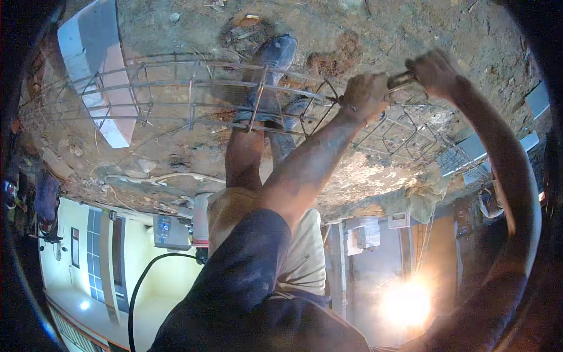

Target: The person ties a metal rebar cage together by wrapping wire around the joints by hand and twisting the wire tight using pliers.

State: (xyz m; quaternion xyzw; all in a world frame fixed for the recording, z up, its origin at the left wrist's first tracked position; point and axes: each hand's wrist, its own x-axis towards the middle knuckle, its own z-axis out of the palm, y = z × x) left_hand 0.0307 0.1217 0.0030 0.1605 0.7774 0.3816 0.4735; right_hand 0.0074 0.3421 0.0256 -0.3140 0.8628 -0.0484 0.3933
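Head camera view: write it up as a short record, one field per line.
Left hand: closed around one end of a short bar-like tool
Right hand: closed on the tool's other end, slightly blurred
Tool type: cannot be told
Main structure: long metal-bar cage, running across the view
Ground: brown dirt, littered with small debris
At left: pale board, crossed by the cage's bars in this view
Lighting: bright lamp at lower right

A steel-rod cage (258,97) with angular hoops stretches to either side of the left hand (365,97) and right hand (438,73); a short bar (401,80) spans them.
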